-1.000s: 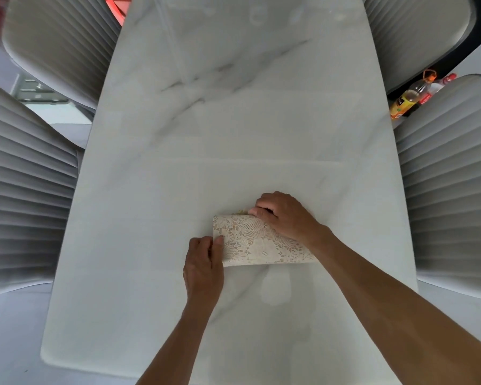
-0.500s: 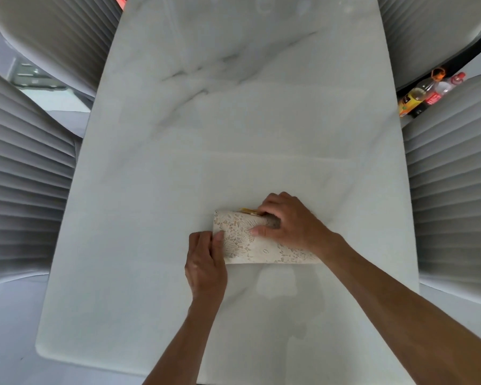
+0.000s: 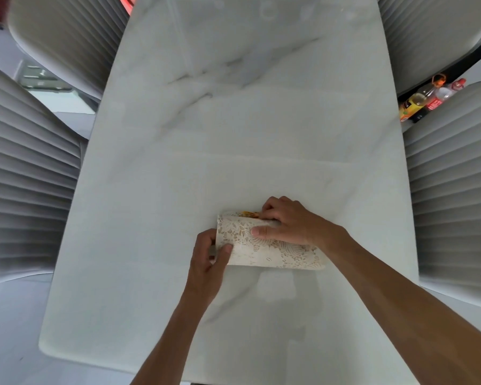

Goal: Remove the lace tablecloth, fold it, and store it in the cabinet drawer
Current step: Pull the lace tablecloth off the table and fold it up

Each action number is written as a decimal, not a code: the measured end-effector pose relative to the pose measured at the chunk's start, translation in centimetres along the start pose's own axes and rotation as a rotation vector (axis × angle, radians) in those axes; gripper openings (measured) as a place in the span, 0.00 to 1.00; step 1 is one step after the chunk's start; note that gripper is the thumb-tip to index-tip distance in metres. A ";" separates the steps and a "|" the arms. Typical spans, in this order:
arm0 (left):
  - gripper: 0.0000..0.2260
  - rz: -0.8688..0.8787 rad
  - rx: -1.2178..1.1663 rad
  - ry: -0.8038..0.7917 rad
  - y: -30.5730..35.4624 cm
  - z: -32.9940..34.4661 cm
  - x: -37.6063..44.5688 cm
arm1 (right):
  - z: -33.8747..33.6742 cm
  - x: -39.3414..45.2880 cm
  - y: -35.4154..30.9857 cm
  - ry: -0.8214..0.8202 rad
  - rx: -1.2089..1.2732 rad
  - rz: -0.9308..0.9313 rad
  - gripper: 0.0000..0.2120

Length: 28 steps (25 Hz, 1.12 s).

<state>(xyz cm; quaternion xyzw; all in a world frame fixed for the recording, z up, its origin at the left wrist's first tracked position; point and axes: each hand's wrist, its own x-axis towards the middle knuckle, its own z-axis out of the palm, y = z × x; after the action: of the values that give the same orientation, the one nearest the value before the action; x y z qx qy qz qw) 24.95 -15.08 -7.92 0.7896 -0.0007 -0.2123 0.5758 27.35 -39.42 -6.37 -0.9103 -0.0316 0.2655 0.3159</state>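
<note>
The table (image 3: 233,134), a long white marble slab, is filling the centre of the head view, its near edge running along 6 o'clock and its long sides flanked by four ribbed chairs: two at 9 to 10 o'clock (image 3: 25,176) and two at 2 to 3 o'clock (image 3: 456,190). Bottles (image 3: 425,101) are standing on the floor in the gap between the right-hand chairs, at about 2 o'clock. No cabinet or drawer is showing.

The cloth (image 3: 264,248), already off the slab and folded into a small thick packet, is lying on the table at about 5 o'clock from centre, well inside every edge.

The right hand (image 3: 286,223) is curling over the packet's far edge, thumb lying flat on the lace and fingers wrapping behind. The left hand (image 3: 206,262) is pinching the packet's left end, thumb on top and fingers tucking beneath.

Risks, as judged: the layers may be springing open if either grip is slackening during the lift, since lace is slippery on polished marble; a loose corner may be trailing and snagging on a chair back.

Open room: the slab beyond the packet, toward 12 o'clock, is bare. The chairs are crowding both sides, so the widest exit appears to be lying at 6 o'clock.
</note>
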 end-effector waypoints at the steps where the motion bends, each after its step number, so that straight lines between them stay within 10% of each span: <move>1: 0.11 -0.045 -0.023 0.037 0.1 0.2 0.1 | 0.1 0.2 -0.1 0.000 -0.011 -0.004 0.30; 11: 0.15 0.084 0.593 0.273 2.4 2.8 1.5 | 2.8 1.7 -0.5 0.385 -0.362 -0.093 0.21; 13: 0.31 0.341 0.882 0.068 2.3 3.1 2.4 | 3.1 1.4 -0.8 0.504 -0.445 -0.043 0.21; 16: 0.27 0.389 0.949 -0.171 0.5 2.7 3.7 | 5.7 -1.0 -1.9 0.722 -0.477 0.114 0.23; 28: 0.30 0.197 0.911 -0.107 0.1 3.5 2.7 | 8.1 -5.2 1.0 0.504 -0.257 0.318 0.32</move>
<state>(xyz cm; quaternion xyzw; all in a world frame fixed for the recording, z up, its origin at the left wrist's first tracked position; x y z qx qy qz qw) 26.29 -18.92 -9.61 0.9460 -0.1986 -0.1751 0.1870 18.71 -36.82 -9.93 -0.9734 0.1569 0.0716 0.1507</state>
